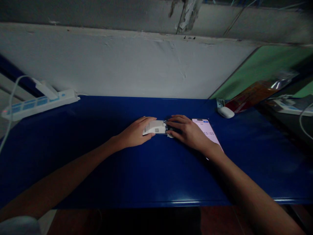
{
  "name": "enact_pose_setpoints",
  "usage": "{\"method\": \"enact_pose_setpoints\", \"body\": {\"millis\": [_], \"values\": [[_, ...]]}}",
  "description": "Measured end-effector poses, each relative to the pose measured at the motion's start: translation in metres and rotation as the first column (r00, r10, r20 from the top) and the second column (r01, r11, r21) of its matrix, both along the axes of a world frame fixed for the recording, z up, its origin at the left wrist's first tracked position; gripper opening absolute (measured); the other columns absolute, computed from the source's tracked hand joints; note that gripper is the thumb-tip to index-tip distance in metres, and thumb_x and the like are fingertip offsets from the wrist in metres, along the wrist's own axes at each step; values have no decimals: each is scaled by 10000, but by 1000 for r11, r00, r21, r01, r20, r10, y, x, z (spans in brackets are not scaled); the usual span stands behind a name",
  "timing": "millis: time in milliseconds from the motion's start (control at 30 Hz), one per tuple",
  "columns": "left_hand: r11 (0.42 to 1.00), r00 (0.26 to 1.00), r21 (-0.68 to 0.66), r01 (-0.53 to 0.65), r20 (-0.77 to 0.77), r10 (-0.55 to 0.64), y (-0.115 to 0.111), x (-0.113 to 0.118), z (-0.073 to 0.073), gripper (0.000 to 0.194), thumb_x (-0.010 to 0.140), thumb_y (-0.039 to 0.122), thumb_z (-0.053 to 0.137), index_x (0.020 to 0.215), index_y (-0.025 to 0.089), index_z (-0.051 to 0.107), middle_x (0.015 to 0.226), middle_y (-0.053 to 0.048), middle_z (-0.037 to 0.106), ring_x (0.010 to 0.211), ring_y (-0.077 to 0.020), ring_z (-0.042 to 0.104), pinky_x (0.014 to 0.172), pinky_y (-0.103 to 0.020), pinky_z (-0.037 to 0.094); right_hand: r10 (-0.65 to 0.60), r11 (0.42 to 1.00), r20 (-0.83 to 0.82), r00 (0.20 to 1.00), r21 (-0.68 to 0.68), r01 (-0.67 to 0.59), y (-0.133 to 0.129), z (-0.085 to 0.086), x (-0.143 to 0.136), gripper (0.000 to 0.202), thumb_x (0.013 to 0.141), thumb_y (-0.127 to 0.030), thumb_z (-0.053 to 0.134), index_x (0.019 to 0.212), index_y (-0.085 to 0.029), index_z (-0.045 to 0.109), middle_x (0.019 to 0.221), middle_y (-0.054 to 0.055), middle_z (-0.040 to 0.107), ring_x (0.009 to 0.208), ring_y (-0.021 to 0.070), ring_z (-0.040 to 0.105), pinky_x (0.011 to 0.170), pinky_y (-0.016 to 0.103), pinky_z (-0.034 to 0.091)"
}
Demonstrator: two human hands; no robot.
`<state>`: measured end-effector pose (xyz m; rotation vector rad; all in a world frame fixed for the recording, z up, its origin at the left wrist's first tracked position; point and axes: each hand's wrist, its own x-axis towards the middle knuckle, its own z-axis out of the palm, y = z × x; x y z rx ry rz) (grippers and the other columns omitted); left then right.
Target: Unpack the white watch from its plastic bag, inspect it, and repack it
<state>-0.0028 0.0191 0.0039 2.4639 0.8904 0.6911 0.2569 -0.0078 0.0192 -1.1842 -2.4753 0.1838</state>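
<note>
A small flat packet (160,127) with a white label, printed text and a square code lies crosswise between my hands, just above or on the blue table. My left hand (137,132) grips its left end, thumb along the near edge and fingers along the far edge. At the other end, my right hand (187,130) holds the dark, clear-looking plastic edge between thumb and fingers, the other fingers somewhat spread. What is inside the packet cannot be made out. A phone (206,130) with a lit screen showing a timer lies beside my right hand, partly covered by the wrist.
The blue table (146,176) meets a pale wall (122,65) at the back. A white power strip (41,104) with a plugged-in charger and cable is at the left. To the right sit a white rounded case (226,112) and a reddish-brown plastic-wrapped package (254,94).
</note>
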Motion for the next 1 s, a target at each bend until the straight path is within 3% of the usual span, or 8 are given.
{"method": "enact_pose_setpoints", "body": {"millis": [167,400,733,1000], "values": [[999,1000,41,5,29,-7,0,1,0,480,822,170,639,1285,146,515,1299,-149,602,1229,-276,561,1045,-480,466,3,1000,-28,1000,24,-2,-1,-1,-3,339,920,-332,631,1186,-140,712,1402,194,561,1337,355,480,1077,566,426],[998,999,48,30,38,-32,-1,0,2,481,811,181,632,1278,191,512,1299,-122,601,1229,-273,558,1051,-490,457,28,1000,-44,999,14,-27,-2,-4,-9,277,921,-284,629,1155,-169,725,1413,167,561,1341,344,484,1074,583,432],[995,999,98,34,-1,-34,-3,-2,5,471,794,213,606,1256,180,524,1246,-129,579,1166,-274,567,1015,-469,474,16,1000,49,999,20,-17,5,5,21,317,928,-310,622,1223,-222,697,1473,119,515,1415,353,385,1111,593,394],[994,997,80,71,21,-73,-2,-4,0,465,827,238,621,1274,160,519,1243,-142,551,1180,-274,551,1027,-451,471,50,993,-6,999,-107,-50,1,-4,4,461,920,-355,630,1358,-214,596,1499,143,481,1429,349,366,1118,610,365]]}}
